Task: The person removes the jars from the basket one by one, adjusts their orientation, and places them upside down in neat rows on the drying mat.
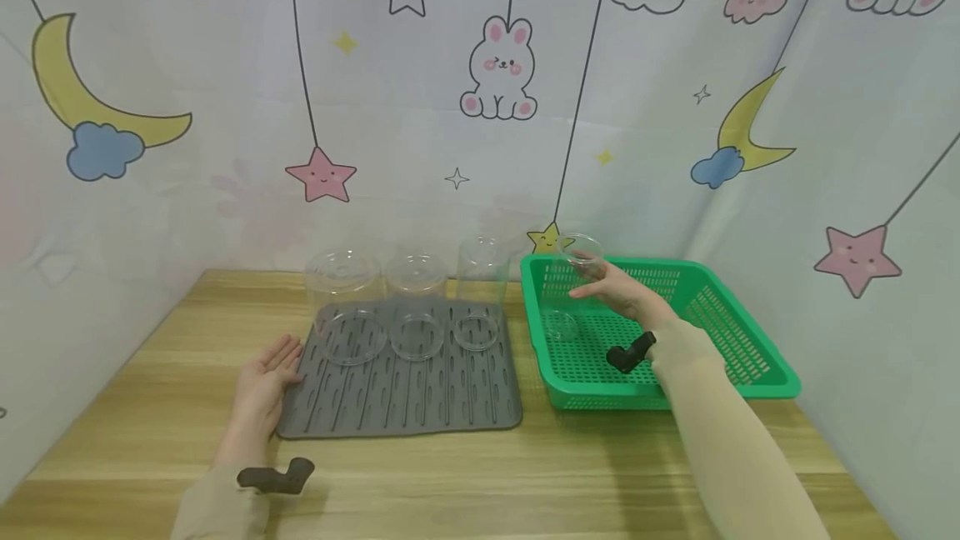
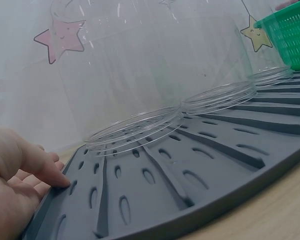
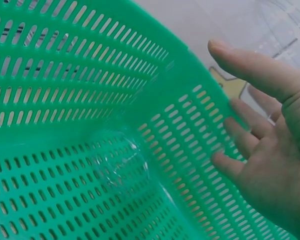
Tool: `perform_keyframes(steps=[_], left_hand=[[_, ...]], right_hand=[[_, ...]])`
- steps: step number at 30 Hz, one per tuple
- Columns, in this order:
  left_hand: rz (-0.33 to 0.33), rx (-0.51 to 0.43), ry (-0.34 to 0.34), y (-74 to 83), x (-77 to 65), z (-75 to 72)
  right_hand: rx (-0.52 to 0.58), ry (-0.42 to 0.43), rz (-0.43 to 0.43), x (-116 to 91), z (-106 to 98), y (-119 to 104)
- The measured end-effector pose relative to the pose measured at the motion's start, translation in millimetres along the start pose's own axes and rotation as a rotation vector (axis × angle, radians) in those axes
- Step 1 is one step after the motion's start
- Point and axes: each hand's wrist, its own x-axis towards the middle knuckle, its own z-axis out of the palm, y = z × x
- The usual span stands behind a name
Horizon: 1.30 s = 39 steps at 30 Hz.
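Note:
My left hand lies palm up beside the left edge of a grey ridged drying mat, its thumb touching the edge in the left wrist view. Three clear plastic jars stand on the mat: a wide jar, a middle jar and a narrow jar. My right hand is over the far left part of a green plastic basket, fingers spread. A clear jar stands in that corner, its rim near my fingertips. Whether they touch it I cannot tell.
The wooden table carries the mat on the left and the basket on the right. A white curtain printed with stars, moons and rabbits hangs close behind both. Black camera mounts sit on both wrists.

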Motion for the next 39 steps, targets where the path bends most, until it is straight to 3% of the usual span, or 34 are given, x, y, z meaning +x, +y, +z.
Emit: perform_keyframes(steps=[17,32,39], left_hand=[[-0.001,-0.025,-0.012,2.6,-2.8,5.2],[-0.01,-0.044,0.016,5.8,-3.0,3.2],[-0.026,-0.09,0.044,17.5,-6.6,6.4]], right_hand=[[-0.046,0.046,-0.03,-9,-4,-15],[-0.09,0.221,-0.058,-35,16,-66],[-0.171,0.378,-0.098,-50,34,-81]])
